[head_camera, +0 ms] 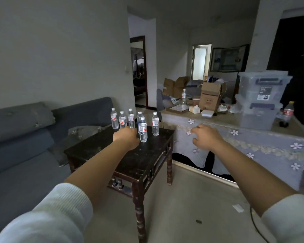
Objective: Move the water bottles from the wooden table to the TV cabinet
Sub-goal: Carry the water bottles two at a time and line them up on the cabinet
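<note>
Bottles are standing in a loose cluster at the far end of the dark wooden worktop, six of them upright and all capped, so none has reached the cabinet yet. I am reaching my left hand in low over the worktop, knuckles toward me, aiming at the nearest bottle, which is sitting just right of my knuckles. My left fingers are curled under and out of sight, so I cannot tell whether they are closing on anything; possibly they are brushing a bottle's base. I am holding my right hand out beside the worktop, in front of the cloth-covered cabinet, its fingers loosely bent and carrying nothing, ready to take a second bottle. I am judging the tight spacing as the risk: a careless grab could be knocking neighbours over.
</note>
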